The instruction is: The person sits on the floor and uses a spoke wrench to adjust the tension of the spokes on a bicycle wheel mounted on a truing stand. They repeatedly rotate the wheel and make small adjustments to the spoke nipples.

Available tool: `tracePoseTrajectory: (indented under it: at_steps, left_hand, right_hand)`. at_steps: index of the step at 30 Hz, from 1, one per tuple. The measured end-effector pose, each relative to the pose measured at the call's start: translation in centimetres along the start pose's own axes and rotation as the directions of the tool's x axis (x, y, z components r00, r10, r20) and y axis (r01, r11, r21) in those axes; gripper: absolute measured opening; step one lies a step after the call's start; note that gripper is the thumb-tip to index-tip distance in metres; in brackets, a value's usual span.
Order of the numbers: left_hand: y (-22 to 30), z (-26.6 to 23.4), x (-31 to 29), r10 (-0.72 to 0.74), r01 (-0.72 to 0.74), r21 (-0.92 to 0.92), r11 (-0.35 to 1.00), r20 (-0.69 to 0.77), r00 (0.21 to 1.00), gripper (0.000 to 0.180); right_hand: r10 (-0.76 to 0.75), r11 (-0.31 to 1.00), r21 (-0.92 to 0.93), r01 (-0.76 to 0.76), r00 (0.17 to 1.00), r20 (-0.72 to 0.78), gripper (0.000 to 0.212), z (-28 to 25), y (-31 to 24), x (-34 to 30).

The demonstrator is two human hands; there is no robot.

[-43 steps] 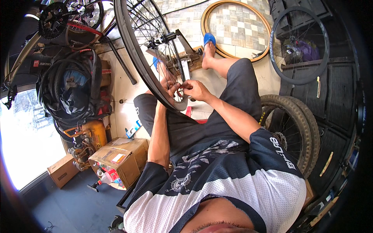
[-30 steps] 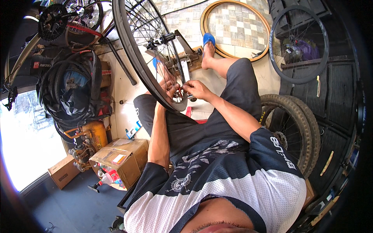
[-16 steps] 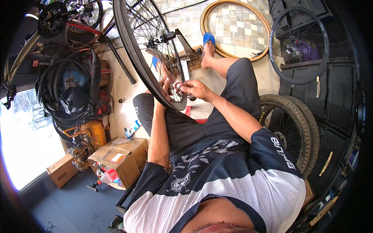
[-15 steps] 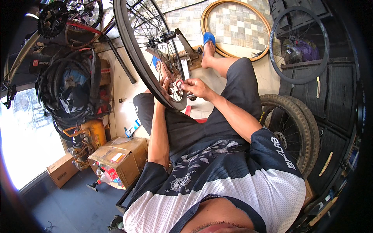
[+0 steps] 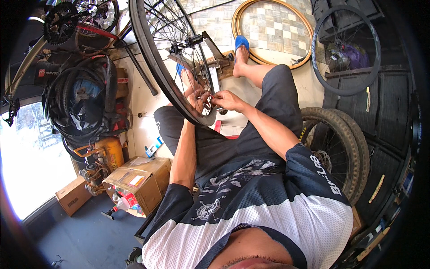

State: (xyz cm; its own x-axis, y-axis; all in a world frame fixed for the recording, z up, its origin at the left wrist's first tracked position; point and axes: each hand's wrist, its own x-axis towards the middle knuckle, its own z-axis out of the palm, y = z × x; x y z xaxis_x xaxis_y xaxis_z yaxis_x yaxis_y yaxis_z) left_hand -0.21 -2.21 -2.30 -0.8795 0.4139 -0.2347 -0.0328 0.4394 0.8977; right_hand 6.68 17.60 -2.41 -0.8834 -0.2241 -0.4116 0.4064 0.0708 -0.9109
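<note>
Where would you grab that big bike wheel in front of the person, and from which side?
Probably by the outer band of the wheel, partway along, coming from the person's left: there the band is broad and uncovered, and the wheel stands on edge. The left hand and right hand crowd its near end.

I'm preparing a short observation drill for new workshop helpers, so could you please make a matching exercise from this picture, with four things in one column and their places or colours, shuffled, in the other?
Column one
1. Right hand
2. Pair of hoops
3. Tank
4. Slippers

Column two
A. Orange, beside a cardboard box
B. Blue
C. Tan, lying on the floor
D. At the near end of the spoked wheel, close to the left hand

Right pairs: 1-D, 2-C, 3-A, 4-B
</note>
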Motion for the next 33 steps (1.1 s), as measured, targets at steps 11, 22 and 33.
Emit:
tracePoseTrajectory:
  at_steps: [11,22,33]
  left_hand:
    - [0.2,-0.1,0.5,-0.068,0.075,-0.144,0.987,0.049,0.996,0.036]
    - [3.4,-0.1,-0.2,-0.094,0.104,-0.179,0.978,0.065,0.993,0.03]
    - [2.1,0.9,0.2,-0.075,0.088,-0.27,0.959,0.056,0.996,0.031]
  right_hand:
    - [-0.105,0.989,0.098,0.111,0.992,-0.068,0.038,0.1,-1.7,-1.8]
    - [-0.174,0.979,-0.139,0.151,0.969,-0.173,0.048,1.1,-1.6,-1.8]
    - [-0.062,0.949,0.29,0.121,0.977,-0.204,0.04,1.3,1.0,-0.3]
